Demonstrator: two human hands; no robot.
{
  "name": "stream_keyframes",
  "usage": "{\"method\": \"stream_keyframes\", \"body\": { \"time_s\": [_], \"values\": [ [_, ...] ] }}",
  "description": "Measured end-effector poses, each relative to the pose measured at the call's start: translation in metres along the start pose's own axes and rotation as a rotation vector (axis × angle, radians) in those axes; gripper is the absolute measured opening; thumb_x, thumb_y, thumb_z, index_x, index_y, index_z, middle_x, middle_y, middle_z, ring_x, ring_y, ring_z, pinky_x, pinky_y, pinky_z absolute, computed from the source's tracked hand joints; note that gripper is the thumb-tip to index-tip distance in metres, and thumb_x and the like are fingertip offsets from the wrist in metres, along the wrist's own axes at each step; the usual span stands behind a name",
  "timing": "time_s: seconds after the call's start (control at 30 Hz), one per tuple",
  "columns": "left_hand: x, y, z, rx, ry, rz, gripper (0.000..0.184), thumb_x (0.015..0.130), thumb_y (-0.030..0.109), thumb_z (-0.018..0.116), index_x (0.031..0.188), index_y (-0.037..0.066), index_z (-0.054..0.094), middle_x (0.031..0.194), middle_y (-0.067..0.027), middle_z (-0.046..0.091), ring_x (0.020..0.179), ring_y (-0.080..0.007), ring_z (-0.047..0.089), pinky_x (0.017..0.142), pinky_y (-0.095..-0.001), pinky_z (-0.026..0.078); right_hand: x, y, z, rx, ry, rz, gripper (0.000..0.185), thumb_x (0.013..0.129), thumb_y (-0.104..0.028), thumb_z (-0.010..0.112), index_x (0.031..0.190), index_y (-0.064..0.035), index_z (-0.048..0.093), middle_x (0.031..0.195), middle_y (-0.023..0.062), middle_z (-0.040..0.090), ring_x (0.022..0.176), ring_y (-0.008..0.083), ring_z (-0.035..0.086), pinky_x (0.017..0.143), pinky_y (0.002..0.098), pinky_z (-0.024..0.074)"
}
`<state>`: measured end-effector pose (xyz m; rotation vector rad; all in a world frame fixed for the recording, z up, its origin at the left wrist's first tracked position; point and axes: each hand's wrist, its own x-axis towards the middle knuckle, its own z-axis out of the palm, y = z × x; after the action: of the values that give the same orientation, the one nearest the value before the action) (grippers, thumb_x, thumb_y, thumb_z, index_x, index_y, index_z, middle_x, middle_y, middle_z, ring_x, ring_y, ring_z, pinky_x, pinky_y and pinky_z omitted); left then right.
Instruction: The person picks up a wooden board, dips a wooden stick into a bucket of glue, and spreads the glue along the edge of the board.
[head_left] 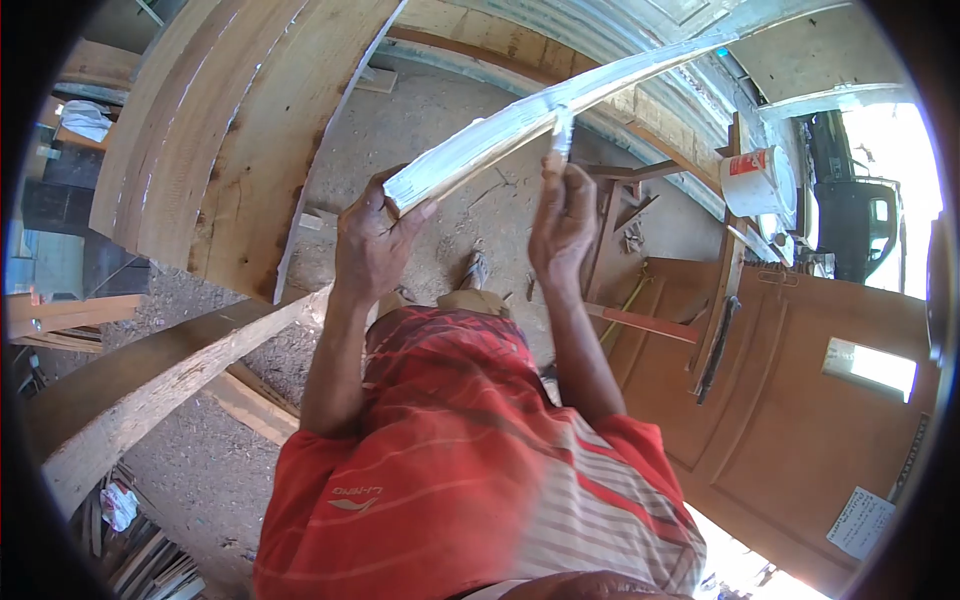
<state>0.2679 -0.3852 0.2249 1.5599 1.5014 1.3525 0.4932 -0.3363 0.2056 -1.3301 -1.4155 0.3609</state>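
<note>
My left hand (374, 242) is closed around the near end of a long wooden board (470, 150), thumb below and fingers at its side. The board slants up and away to the right, and its upward face is coated with something wet-looking and white. In my right hand (562, 230) is a paintbrush (561, 140), gripped upright by its handle. Its whitened bristles touch the edge of the board about midway along. The lower, uncoated edge of the board shows bare wood.
To the left stands a large panel of joined planks (250, 130) with white lines along its seams. A thick timber beam (170, 370) crosses the lower left. At right, a white bucket (757, 182) sits on a wooden frame near a brown panelled door (760, 370). Wood scraps litter the floor.
</note>
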Motion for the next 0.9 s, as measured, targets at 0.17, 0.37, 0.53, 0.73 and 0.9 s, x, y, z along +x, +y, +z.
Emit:
{"method": "stream_keyframes", "body": {
  "time_s": [0.17, 0.37, 0.53, 0.73, 0.9],
  "values": [
    [-0.007, 0.015, 0.002, 0.024, -0.051, 0.023, 0.043, 0.095, 0.015, 0.078, 0.131, -0.001, 0.061, 0.113, -0.0196, 0.076, 0.103, -0.0314, 0.076, 0.086, -0.0404, 0.060, -0.009, 0.013, 0.036, 0.092, 0.037, 0.058, 0.020, 0.102, -0.012, 0.068, 0.116, 0.0015, 0.062, 0.104, 0.0175, 0.067, 0.089, 0.0263, 0.071, 0.078, 0.0372, 0.0577],
    [-0.017, 0.019, 0.006, 0.091, -0.099, 0.043, 0.047, 0.095, 0.016, 0.077, 0.135, -0.001, 0.058, 0.116, -0.0227, 0.074, 0.107, -0.0345, 0.075, 0.089, -0.0423, 0.059, -0.018, -0.012, 0.032, -0.004, 0.030, -0.030, 0.021, 0.102, -0.008, 0.066, 0.119, 0.0009, 0.059, 0.109, 0.0188, 0.065, 0.092, 0.0301, 0.070, 0.080, 0.0395, 0.0582],
    [-0.021, 0.020, 0.003, 0.080, -0.155, 0.083, 0.049, 0.095, 0.015, 0.076, 0.136, -0.002, 0.056, 0.116, -0.0250, 0.073, 0.109, -0.0376, 0.074, 0.089, -0.0438, 0.059, -0.026, -0.015, 0.027, -0.083, 0.033, -0.035, 0.023, 0.102, -0.007, 0.066, 0.121, 0.0011, 0.059, 0.114, 0.0196, 0.066, 0.095, 0.0311, 0.070, 0.081, 0.0394, 0.0578],
    [-0.014, 0.027, -0.005, 0.123, -0.205, 0.079, 0.050, 0.096, 0.014, 0.074, 0.138, -0.004, 0.053, 0.116, -0.0270, 0.072, 0.108, -0.0407, 0.073, 0.089, -0.0450, 0.059, -0.042, -0.029, 0.031, -0.050, 0.032, -0.205, 0.021, 0.101, -0.006, 0.068, 0.120, 0.0004, 0.063, 0.110, 0.0187, 0.069, 0.094, 0.0262, 0.070, 0.081, 0.0360, 0.0575],
    [-0.010, 0.020, -0.014, 0.126, -0.276, 0.117, 0.053, 0.098, 0.012, 0.072, 0.142, -0.003, 0.048, 0.113, -0.0270, 0.071, 0.107, -0.0409, 0.073, 0.088, -0.0453, 0.059, -0.060, -0.055, 0.028, -0.068, -0.075, -0.258, 0.027, 0.096, 0.000, 0.070, 0.121, 0.0020, 0.060, 0.117, 0.0238, 0.067, 0.102, 0.0400, 0.069, 0.086, 0.0440, 0.0569]
  ]
}}
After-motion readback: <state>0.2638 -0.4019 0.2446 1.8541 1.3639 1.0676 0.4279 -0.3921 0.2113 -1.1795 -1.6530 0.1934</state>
